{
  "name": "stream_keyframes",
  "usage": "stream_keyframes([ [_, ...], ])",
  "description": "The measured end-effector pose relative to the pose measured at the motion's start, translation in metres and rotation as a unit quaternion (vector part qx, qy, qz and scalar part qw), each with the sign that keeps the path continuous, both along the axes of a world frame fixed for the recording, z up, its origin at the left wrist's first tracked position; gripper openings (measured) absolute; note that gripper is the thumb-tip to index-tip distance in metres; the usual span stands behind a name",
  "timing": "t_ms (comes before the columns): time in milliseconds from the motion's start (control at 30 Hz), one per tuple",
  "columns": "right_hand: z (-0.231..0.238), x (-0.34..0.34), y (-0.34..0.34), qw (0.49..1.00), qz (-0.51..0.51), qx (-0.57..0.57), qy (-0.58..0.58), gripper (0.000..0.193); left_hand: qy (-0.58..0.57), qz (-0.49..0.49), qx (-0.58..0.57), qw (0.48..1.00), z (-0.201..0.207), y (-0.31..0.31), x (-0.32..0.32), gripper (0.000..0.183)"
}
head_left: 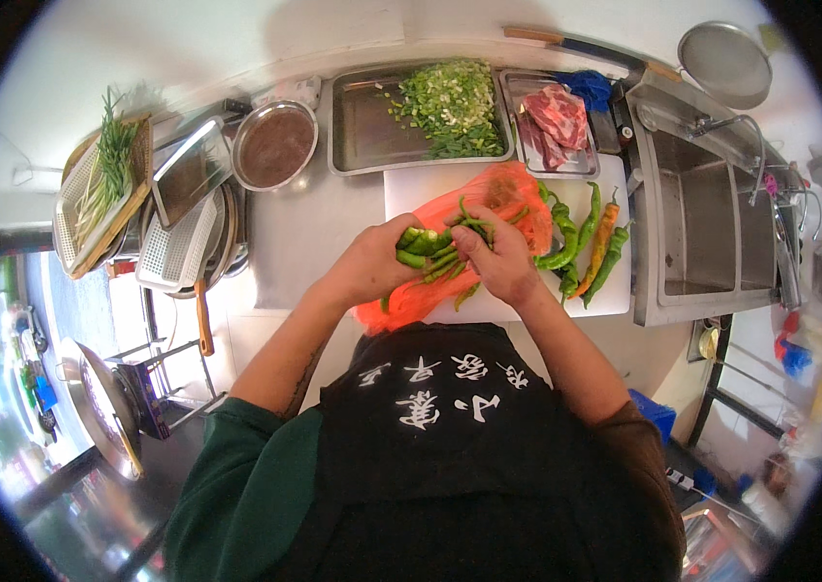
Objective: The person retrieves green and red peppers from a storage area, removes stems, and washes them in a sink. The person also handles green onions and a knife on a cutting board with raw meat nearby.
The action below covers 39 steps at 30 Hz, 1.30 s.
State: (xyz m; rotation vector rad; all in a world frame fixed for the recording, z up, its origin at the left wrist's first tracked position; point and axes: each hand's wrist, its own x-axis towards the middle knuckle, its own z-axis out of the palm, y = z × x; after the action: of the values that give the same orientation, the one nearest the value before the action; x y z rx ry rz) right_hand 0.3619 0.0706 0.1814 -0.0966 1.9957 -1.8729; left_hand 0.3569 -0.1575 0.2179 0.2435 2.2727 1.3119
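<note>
A bunch of green chili peppers [423, 242] is gripped in my left hand [372, 260], their cut or stem ends toward the middle. My right hand [502, 260] has its fingers closed around the pepper stems [471, 221] beside it. Beneath both hands spreads a thin orange-red plastic bag [411, 303], crumpled across the white cutting board [513, 308]. Several long green peppers [609, 260] lie on the board to the right of the bag, one of them an orange pepper [601, 242]. The fingertips of both hands are partly hidden among the peppers.
Behind the board stand a metal tray of chopped scallions [450, 102], a tray with raw meat [557, 121] and a bowl of dark reddish-brown contents [276, 145]. A steel sink [697, 228] is at right. Baskets, one holding whole scallions [108, 160], stand at left.
</note>
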Motion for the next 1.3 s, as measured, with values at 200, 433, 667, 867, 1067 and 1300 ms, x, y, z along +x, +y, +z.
stream_keyframes([
  [200,-0.033,0.002,-0.028,0.928,-0.039,0.230,0.289,0.020,0.001,0.009,-0.087,0.996,-0.018,-0.003,0.004,0.035],
  [433,-0.100,0.002,-0.037,0.897,0.116,0.393,0.166,0.034,-0.025,0.052,-0.128,0.990,-0.038,-0.022,0.010,0.035],
  [667,-0.133,0.015,-0.057,0.819,0.312,0.431,0.215,0.026,-0.082,0.175,0.088,0.977,-0.012,-0.062,0.006,0.033],
  [867,-0.177,0.004,-0.047,0.754,0.292,0.500,0.310,0.022,-0.094,0.212,0.323,0.918,0.048,-0.077,0.001,0.021],
  [1067,-0.125,0.006,-0.040,0.809,0.250,0.419,0.328,0.017,0.030,0.219,0.366,0.904,0.065,-0.091,0.000,0.033],
  [1300,0.020,0.004,-0.001,0.869,0.012,0.263,0.419,0.022,-0.017,0.131,0.229,0.964,0.046,-0.064,-0.007,0.033],
])
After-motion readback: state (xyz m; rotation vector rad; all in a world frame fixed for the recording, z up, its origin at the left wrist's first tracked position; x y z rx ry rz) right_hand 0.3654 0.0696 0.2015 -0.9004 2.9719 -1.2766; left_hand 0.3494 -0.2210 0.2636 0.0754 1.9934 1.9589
